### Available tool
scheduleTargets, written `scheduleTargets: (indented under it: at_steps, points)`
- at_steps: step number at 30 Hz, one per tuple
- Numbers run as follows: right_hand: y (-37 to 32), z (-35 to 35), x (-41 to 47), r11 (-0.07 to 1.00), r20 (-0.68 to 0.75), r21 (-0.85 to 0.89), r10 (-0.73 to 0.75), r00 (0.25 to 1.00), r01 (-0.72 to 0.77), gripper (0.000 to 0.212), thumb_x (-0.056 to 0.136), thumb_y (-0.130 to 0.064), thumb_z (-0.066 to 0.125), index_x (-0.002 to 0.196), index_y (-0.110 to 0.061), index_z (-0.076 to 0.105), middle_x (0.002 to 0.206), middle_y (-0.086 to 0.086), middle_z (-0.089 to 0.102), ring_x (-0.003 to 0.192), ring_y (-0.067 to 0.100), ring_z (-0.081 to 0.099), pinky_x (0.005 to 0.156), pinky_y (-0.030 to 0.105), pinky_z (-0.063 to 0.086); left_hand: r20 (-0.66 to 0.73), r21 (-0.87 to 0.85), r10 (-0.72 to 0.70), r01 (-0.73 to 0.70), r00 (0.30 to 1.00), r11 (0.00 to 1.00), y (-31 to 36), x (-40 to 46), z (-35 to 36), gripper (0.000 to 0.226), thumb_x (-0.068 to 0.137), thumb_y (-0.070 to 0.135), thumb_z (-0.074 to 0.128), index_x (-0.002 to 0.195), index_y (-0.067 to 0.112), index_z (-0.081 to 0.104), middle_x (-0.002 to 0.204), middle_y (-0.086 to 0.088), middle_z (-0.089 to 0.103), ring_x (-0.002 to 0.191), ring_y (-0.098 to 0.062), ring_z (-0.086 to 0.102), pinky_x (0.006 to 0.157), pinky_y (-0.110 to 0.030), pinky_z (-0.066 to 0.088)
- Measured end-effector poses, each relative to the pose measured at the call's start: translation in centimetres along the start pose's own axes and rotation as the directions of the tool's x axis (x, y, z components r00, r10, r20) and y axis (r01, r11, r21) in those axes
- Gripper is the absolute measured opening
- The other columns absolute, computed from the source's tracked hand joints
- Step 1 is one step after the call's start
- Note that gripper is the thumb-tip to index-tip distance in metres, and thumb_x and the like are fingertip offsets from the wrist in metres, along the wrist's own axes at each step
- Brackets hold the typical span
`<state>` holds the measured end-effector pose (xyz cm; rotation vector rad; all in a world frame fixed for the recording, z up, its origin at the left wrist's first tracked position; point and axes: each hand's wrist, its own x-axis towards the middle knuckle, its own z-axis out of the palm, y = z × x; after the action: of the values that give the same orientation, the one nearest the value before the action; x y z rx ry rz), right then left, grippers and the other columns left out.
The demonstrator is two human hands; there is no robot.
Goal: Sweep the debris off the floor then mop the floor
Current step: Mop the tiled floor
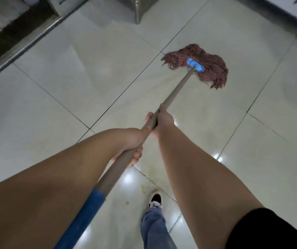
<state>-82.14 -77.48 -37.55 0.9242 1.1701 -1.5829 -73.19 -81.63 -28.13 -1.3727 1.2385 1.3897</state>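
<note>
Both hands are gripping the mop handle (177,90), right hand (163,119) nearer the mop head (200,64), left hand (134,141) behind it, shaft running up-right to strands lying flat on the floor (72,78)

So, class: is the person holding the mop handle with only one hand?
No: both the left hand and the right hand grip the mop handle, the right one further down.
</note>
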Motion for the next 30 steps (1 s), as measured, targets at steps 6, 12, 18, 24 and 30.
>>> scheduleTargets:
  at_steps: [6,12,18,24,30]
  points:
    - [-14.1,-1.5,6.9,0.972,-0.073,-0.234,-0.038,0.997,0.02,0.029,0.101,-0.036,0.037,0.108,-0.007,0.037,0.07,0.017,0.053,0.056,0.024,0.052,0.064,0.032,0.051,0.004,0.071,0.107,-0.107,0.994,0.992,12.6,6.0,4.7,0.065,0.086,0.07,0.034,0.061,0.01,0.036,0.033,-0.001,0.033,0.022,-0.012,0.031,0.037,-0.007,0.031]
    - [-13.8,-3.3,9.6,0.946,-0.153,-0.324,-0.035,0.988,-0.017,0.03,0.099,-0.034,0.043,0.099,-0.004,0.042,0.076,0.018,0.059,0.058,0.024,0.056,0.071,0.039,0.05,0.073,-0.04,0.072,-0.07,0.995,0.997,12.0,8.2,5.3,0.057,0.086,0.064,0.044,0.064,0.012,0.035,0.028,0.002,0.031,0.017,-0.008,0.027,0.031,-0.004,0.025]
    - [-6.7,-5.9,7.5,0.899,-0.145,-0.412,0.094,0.985,-0.147,0.033,0.099,-0.035,0.045,0.082,-0.006,0.046,0.075,0.01,0.055,0.064,0.024,0.055,0.068,0.039,0.05,0.105,-0.009,0.023,-0.022,0.994,1.0,4.2,7.9,3.9,0.057,0.087,0.063,0.043,0.063,0.012,0.036,0.03,0.003,0.031,0.019,-0.008,0.026,0.032,-0.007,0.023]
    - [3.4,-5.4,1.7,0.721,-0.152,-0.669,0.106,0.983,-0.181,0.028,0.098,-0.036,0.046,0.092,-0.009,0.051,0.082,0.007,0.066,0.069,0.024,0.063,0.06,0.038,0.052,0.086,0.043,0.05,-0.054,0.995,0.998,-8.1,6.0,-0.4,0.059,0.09,0.062,0.036,0.061,0.01,0.034,0.026,0.002,0.029,0.018,-0.008,0.023,0.032,-0.005,0.021]
    - [26.4,-5.6,-6.8,0.55,-0.125,-0.782,0.325,0.937,-0.295,0.032,0.097,-0.038,0.048,0.08,-0.011,0.056,0.072,0.005,0.069,0.075,0.021,0.064,0.071,0.034,0.053,0.086,0.164,-0.058,0.043,0.995,0.986,-33.5,2.4,-8.1,0.06,0.082,0.069,0.041,0.065,0.012,0.04,0.033,0.002,0.036,0.026,-0.012,0.03,0.037,-0.012,0.028]
